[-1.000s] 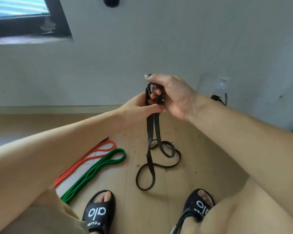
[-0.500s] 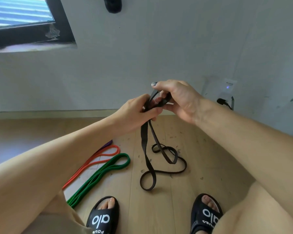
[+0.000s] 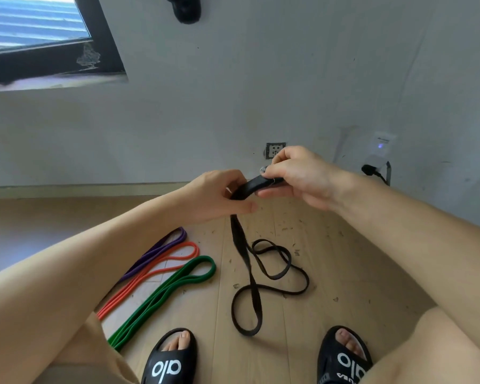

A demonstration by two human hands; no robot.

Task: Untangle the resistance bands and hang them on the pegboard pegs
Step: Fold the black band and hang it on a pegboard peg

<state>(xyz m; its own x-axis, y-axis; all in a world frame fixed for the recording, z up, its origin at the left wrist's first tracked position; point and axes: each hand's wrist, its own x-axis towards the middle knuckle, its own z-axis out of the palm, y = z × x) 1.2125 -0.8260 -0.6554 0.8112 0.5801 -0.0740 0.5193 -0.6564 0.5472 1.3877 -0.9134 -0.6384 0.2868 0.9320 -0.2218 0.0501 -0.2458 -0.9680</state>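
I've got both hands, left [image 3: 219, 194] and right [image 3: 294, 173], pinching the black band [image 3: 250, 268], its tail looped on the floor; purple [image 3: 161, 249], orange [image 3: 161, 268], green [image 3: 175, 286] lie straightened, none hung.

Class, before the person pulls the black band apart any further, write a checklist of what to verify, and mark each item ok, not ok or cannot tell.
1. Both hands hold the black band: ok; left hand and right hand each have a grip on its top end.
2. Black band free of loops: not ok; its lower part lies crossed over itself on the floor.
3. Green band, orange band and purple band lie apart from the black one: ok.
4. Feet off the black band: ok.
5. Pegboard pegs within reach: cannot tell; none in view.
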